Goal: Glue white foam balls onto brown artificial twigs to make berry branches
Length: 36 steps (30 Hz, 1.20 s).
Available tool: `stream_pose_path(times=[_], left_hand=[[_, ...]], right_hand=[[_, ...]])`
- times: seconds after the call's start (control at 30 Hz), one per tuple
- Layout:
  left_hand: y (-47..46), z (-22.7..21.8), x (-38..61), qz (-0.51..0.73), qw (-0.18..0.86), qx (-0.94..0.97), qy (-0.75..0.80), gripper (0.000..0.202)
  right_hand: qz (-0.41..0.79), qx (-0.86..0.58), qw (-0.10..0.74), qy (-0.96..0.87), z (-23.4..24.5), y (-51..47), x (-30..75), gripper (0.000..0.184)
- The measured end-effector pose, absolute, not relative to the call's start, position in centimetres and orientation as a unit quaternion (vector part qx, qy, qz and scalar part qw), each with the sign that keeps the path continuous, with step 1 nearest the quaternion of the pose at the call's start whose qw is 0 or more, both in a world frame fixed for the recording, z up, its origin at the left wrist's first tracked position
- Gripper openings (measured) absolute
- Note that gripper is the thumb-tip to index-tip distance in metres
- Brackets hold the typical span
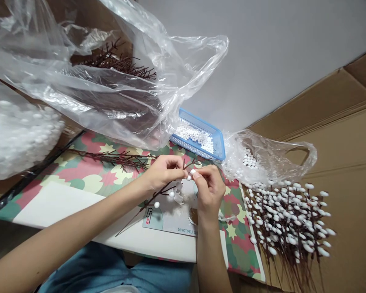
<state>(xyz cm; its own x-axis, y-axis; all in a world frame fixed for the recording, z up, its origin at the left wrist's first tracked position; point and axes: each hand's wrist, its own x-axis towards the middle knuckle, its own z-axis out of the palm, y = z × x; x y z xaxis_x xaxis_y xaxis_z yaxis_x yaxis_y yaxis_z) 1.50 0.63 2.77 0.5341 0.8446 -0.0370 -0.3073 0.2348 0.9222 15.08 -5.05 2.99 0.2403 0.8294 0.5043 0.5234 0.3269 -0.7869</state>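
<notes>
Between thumb and fingers, my left hand (pixel 166 173) pinches a dark brown artificial twig (pixel 157 195) near its branching part. The twig slants down to the left over the white sheet, with a few white berries on its side shoots, one a white berry (pixel 156 204) at lower left. My right hand (pixel 210 185) is closed on a small white berry (pixel 192 172) at the tip of a shoot, close beside my left fingertips. Below both hands lies a box or card (pixel 171 224) printed "DIY HOT MELT", with whitish scraps on it.
Bare brown twigs (pixel 118 159) lie on the camouflage-patterned cover (pixel 91 179). Behind stands a blue basket (pixel 201 152) of white berries, beside a plastic bag (pixel 274 162). A large clear bag (pixel 110 97) holds more twigs. Finished berry stems (pixel 293 224) stand at right; a bag of white balls (pixel 18 138) sits left.
</notes>
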Motion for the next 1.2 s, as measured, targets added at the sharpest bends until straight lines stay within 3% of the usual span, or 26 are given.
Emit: stream_pose_path(times=[0.8, 1.0, 1.2], left_hand=[[0.91, 2.47, 1.44, 0.385, 0.733, 0.488, 0.275, 0.022], [1.11, 2.37, 1.08, 0.358, 0.748, 0.5, 0.251, 0.024], [1.05, 2.51, 1.08, 0.336, 0.772, 0.476, 0.253, 0.022]], right_hand=[[0.024, -0.558, 0.492, -0.667, 3.92, -5.14, 14.69, 0.016], [-0.009, -0.535, 0.548, -0.644, 3.62, -5.31, 14.95, 0.011], [0.094, -0.547, 0.614, -0.562, 3.59, -5.81, 15.65, 0.005]])
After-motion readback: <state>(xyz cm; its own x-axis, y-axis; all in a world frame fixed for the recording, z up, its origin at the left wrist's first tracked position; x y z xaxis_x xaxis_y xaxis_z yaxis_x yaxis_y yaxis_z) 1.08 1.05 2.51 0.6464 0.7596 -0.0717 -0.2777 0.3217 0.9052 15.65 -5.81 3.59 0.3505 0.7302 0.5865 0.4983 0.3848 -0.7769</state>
